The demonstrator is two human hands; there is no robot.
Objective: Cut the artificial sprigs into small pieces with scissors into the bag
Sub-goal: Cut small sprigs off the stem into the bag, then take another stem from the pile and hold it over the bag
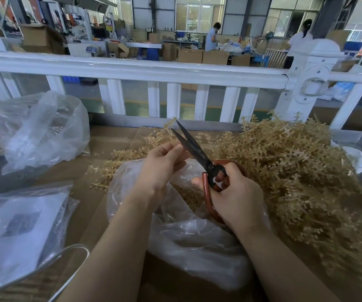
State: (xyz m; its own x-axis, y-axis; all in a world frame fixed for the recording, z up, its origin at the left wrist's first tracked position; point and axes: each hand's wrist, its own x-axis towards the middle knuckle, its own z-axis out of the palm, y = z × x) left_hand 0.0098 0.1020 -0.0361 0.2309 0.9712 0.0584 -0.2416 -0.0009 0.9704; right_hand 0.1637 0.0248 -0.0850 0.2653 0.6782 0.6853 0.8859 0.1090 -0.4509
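Note:
My right hand [236,192] grips the red handles of black-bladed scissors [192,144], whose blades stand slightly apart and point up and left. My left hand [164,162] is held beside the blades with fingers curled; whether it pinches a sprig piece I cannot tell. Both hands hover over a clear plastic bag [188,240] that holds tan cut pieces [190,198]. A large heap of tan artificial sprigs [295,171] lies to the right and behind, and a few sprigs [114,168] spread to the left of the bag.
The work surface is brown cardboard [101,144]. A crumpled clear bag [40,131] sits at the far left, a flat bagged package [16,232] at the near left with a white cable [71,256]. A white railing [132,70] runs behind; two persons work far off.

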